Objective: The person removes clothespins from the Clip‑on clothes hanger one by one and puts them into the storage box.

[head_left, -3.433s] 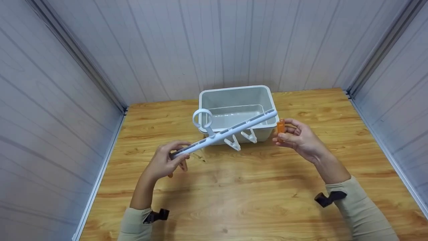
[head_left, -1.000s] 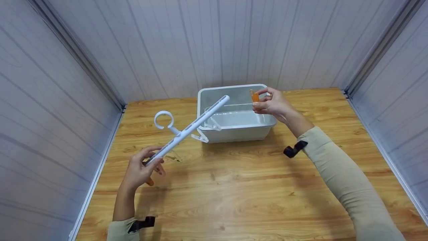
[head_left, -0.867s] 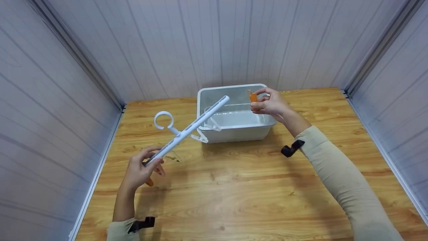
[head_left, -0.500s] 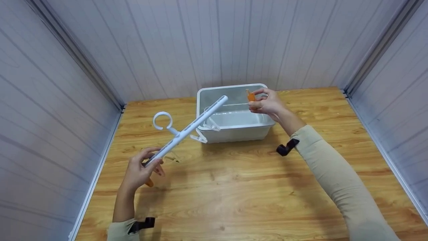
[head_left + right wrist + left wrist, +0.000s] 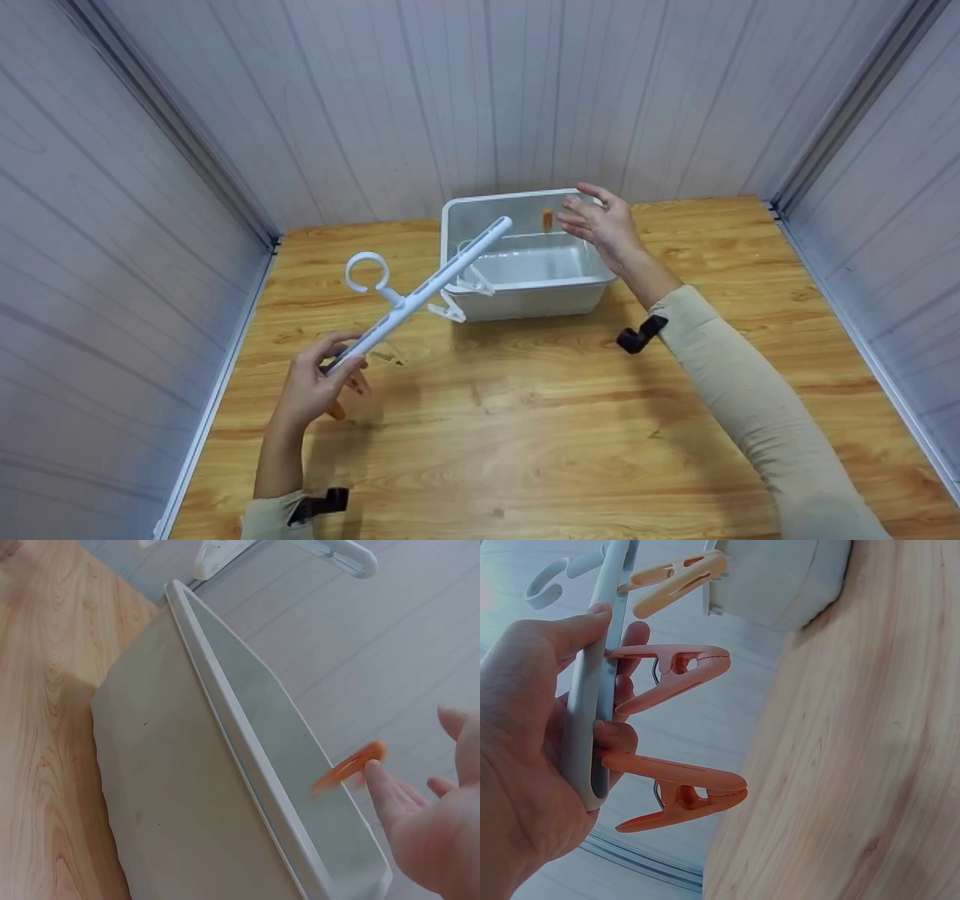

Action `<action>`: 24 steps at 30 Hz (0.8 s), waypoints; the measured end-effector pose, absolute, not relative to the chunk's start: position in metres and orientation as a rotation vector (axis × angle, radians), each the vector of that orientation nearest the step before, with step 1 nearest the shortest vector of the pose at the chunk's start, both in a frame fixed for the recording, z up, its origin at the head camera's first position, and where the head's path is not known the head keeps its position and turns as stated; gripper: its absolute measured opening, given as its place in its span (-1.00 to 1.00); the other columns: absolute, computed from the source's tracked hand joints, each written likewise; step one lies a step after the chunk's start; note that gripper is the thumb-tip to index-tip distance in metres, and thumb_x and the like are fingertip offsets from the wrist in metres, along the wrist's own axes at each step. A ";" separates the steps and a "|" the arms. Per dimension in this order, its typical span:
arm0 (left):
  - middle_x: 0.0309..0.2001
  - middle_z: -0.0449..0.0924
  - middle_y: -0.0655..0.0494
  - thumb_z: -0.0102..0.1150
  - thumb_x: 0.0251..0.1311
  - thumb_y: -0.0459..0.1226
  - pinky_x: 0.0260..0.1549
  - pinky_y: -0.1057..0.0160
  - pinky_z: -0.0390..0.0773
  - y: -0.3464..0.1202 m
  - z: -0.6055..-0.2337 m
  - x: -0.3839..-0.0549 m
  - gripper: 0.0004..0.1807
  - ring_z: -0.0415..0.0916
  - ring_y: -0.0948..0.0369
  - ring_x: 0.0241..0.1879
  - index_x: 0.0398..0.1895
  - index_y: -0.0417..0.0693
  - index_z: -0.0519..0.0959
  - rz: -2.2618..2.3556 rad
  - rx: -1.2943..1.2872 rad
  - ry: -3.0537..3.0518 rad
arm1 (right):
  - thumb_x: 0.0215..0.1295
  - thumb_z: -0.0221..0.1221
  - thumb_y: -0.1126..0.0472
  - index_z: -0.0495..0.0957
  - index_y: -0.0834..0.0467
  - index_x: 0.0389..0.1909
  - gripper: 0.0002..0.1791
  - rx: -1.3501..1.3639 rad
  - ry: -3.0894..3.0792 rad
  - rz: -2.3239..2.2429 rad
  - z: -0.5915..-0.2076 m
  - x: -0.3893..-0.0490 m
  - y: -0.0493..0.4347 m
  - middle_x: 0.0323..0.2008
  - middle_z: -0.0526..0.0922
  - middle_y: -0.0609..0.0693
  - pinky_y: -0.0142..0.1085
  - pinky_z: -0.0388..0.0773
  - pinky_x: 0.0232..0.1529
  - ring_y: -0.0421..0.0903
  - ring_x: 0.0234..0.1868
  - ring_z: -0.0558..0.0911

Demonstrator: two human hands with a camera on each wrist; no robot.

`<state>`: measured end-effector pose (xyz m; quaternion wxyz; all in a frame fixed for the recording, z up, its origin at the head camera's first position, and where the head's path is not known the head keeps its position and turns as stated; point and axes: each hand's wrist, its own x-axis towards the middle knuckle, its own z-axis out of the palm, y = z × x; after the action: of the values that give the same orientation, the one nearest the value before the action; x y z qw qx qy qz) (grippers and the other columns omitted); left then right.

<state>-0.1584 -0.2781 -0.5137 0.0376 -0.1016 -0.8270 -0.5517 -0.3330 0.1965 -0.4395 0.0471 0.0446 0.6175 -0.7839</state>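
My left hand [image 5: 311,382] grips the lower end of a tilted white hanger [image 5: 420,294] with a ring-shaped hook. From its bar hang an orange clothespin [image 5: 712,776], a pink clothespin [image 5: 705,667], a yellow clothespin [image 5: 694,576], and white clothespins [image 5: 448,309] toward the raised end. Over the far right part of the pale plastic bin [image 5: 532,302], my right hand [image 5: 609,229] has its fingers spread. A loose orange clothespin [image 5: 349,765] is in mid-air just off those fingertips, blurred in the right wrist view, above the bin's inside.
The bin stands at the back of a wood-grain table [image 5: 487,435], close to the panelled back wall [image 5: 517,97]. Panelled walls also rise at the left and right. The hanger's raised end reaches over the bin's left rim.
My right hand moved from the bin's right side to above it, then let go of the orange clothespin. My left hand drew the hanger left and tilted it more steeply, then kept nearly still.
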 end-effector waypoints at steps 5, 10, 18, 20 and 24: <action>-0.17 0.82 -0.33 0.29 0.53 -0.51 -0.45 0.20 0.85 -0.279 -0.514 -0.158 -0.62 0.83 0.19 -0.49 0.35 -0.25 0.69 -1.721 -0.320 -2.522 | 0.76 0.13 0.25 0.24 0.29 0.73 -0.35 0.061 1.881 -2.407 -0.439 -0.333 0.195 0.02 0.78 -0.09 -0.40 0.84 0.06 -0.19 -0.03 0.90; -0.16 0.82 -0.33 0.30 0.53 -0.50 -0.49 0.17 0.84 -0.279 -0.514 -0.160 -0.62 0.83 0.21 -0.48 0.35 -0.25 0.69 -1.710 -0.304 -2.531 | 0.75 0.17 0.21 0.30 0.24 0.71 -0.36 0.072 1.922 -2.369 -0.440 -0.332 0.195 0.42 0.69 0.26 -0.37 0.84 0.11 -0.26 -0.05 0.88; -0.07 0.82 -0.38 0.29 0.56 -0.47 -0.69 0.25 0.70 -0.277 -0.502 -0.169 -0.61 0.84 0.26 -0.46 0.38 -0.21 0.68 -1.677 -0.313 -2.561 | 0.74 0.18 0.22 0.35 0.24 0.68 -0.40 0.031 1.923 -2.343 -0.444 -0.327 0.200 0.45 0.64 0.21 -0.34 0.85 0.09 -0.24 -0.01 0.88; -0.06 0.82 -0.40 0.29 0.56 -0.47 -0.75 0.23 0.65 -0.278 -0.499 -0.172 -0.61 0.84 0.27 -0.46 0.39 -0.21 0.67 -1.678 -0.317 -2.565 | 0.75 0.17 0.22 0.35 0.24 0.68 -0.40 0.025 1.920 -2.327 -0.445 -0.325 0.201 0.42 0.65 0.16 -0.33 0.85 0.11 -0.24 0.01 0.87; -0.07 0.82 -0.36 0.30 0.56 -0.47 -0.85 0.22 0.55 -0.280 -0.492 -0.178 -0.60 0.84 0.28 -0.47 0.39 -0.20 0.68 -1.676 -0.317 -2.564 | 0.76 0.15 0.22 0.34 0.23 0.69 -0.41 0.011 1.948 -2.273 -0.444 -0.320 0.201 0.53 0.58 0.20 -0.27 0.84 0.21 -0.22 0.10 0.83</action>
<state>-0.1778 -0.2804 -0.4923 0.0311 -0.1030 -0.8321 -0.5440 -0.3198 0.2008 -0.4438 0.0739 0.0035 0.6490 -0.7572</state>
